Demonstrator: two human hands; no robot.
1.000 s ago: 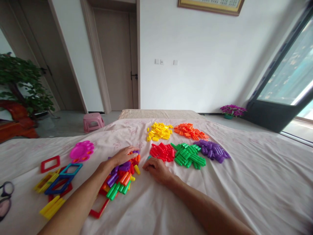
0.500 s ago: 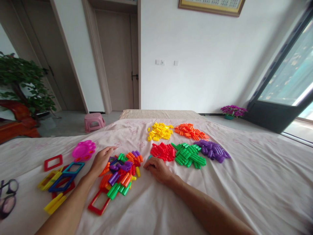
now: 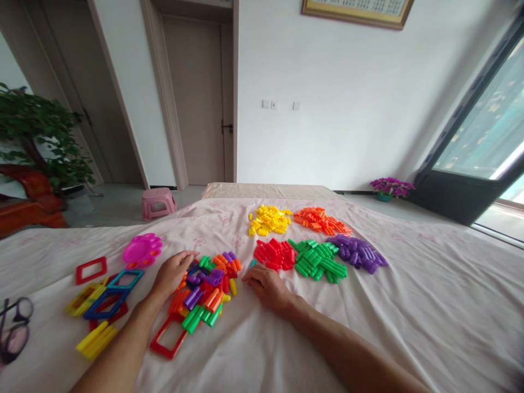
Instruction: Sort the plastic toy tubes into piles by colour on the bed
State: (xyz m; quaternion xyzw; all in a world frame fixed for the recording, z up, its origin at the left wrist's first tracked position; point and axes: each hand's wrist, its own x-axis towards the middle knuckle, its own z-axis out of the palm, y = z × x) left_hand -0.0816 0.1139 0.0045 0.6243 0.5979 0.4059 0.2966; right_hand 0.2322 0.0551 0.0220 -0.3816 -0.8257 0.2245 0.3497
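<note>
Multicoloured plastic tubes (image 3: pixel 213 299) lie heaped at the left hand's (image 3: pixel 171 274) four o'clock, glossy red plastic tubes (image 3: pixel 275 254) at the curled right hand's (image 3: pixel 268 287) twelve. Whether either grips anything, I can't tell.

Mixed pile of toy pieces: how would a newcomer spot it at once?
On the pale cloth, look between the left hand and the right hand. The mixed pile has a red frame at its near edge. It jumbles purple, orange, green, red and yellow, unlike the green pile, all one colour.
</note>
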